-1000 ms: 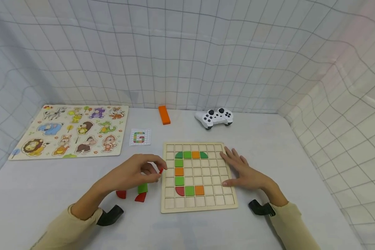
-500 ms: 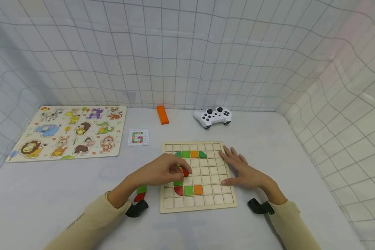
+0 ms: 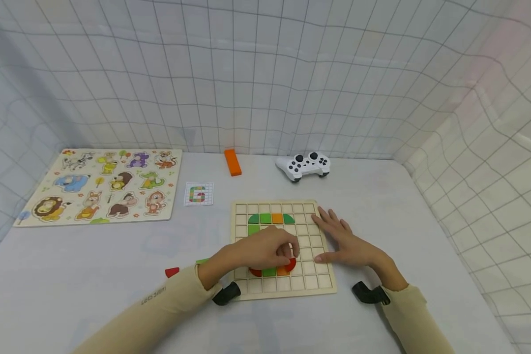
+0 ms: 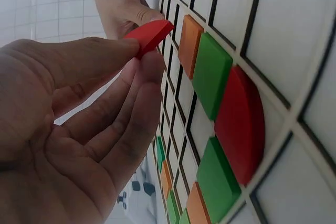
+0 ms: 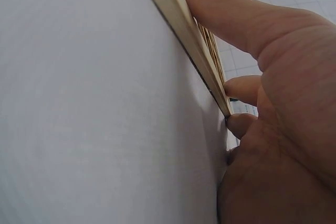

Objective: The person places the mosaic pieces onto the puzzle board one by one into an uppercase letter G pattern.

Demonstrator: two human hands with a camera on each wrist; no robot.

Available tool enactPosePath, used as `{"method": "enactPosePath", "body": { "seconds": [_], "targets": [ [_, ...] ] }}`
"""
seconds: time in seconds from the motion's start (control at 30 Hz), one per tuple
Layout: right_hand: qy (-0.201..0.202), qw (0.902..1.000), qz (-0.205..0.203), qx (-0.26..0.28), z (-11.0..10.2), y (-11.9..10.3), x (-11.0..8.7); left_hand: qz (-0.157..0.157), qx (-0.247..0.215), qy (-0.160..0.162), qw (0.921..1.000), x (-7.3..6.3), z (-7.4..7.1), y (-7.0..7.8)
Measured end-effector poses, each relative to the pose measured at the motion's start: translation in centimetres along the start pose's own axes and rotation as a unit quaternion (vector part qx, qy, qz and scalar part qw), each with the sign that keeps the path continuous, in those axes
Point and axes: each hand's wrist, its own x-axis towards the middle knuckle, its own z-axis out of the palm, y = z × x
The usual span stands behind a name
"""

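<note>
My left hand (image 3: 265,248) pinches a red quarter-circle tile (image 4: 152,36) between thumb and fingers, just above the wooden grid board (image 3: 311,285). The tile overlaps the right end of the lower row, beside an orange tile (image 4: 190,45). Close by in the left wrist view lie a green tile (image 4: 211,74) and a red rounded corner tile (image 4: 240,124), both set in the grid. My right hand (image 3: 347,246) rests with spread, fairly straight fingers on the board's right edge; its thumb touches the rim in the right wrist view.
Left of the board lie a loose red tile (image 3: 172,271) and a partly covered green tile (image 3: 202,261). Behind them is a small pattern card (image 3: 198,194). An animal puzzle board (image 3: 102,189), an orange block (image 3: 232,162) and a white game controller (image 3: 304,166) stand farther back.
My left hand has carried the red tile rightward from the board's left edge, across the grid to the lower row's right end. My right hand has stayed at the board's right edge.
</note>
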Motion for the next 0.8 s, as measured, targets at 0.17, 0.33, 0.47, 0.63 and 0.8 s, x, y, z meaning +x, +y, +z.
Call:
{"method": "enactPosePath", "body": {
  "seconds": [0.17,0.33,0.47,0.63,0.8],
  "targets": [
    [0.001,1.0000,-0.001,-0.003,0.0,0.1,0.0,-0.015,0.031,0.011,0.9993,1.1,0.9,0.4],
    [0.003,1.0000,-0.004,0.004,0.1,0.1,0.0,-0.059,0.041,0.002,0.9974,1.7,1.5,1.1],
    [0.003,0.9999,-0.008,0.008,0.0,0.1,-0.1,-0.071,0.068,-0.005,0.9951,1.9,1.9,1.5],
    [0.004,0.9999,-0.009,0.008,-0.1,0.0,-0.2,-0.087,0.099,-0.009,0.9912,1.9,2.4,1.7],
    [0.002,1.0000,-0.006,0.007,-0.1,-0.2,-0.2,-0.097,0.112,-0.002,0.9889,1.9,2.7,1.7]
  ]
}}
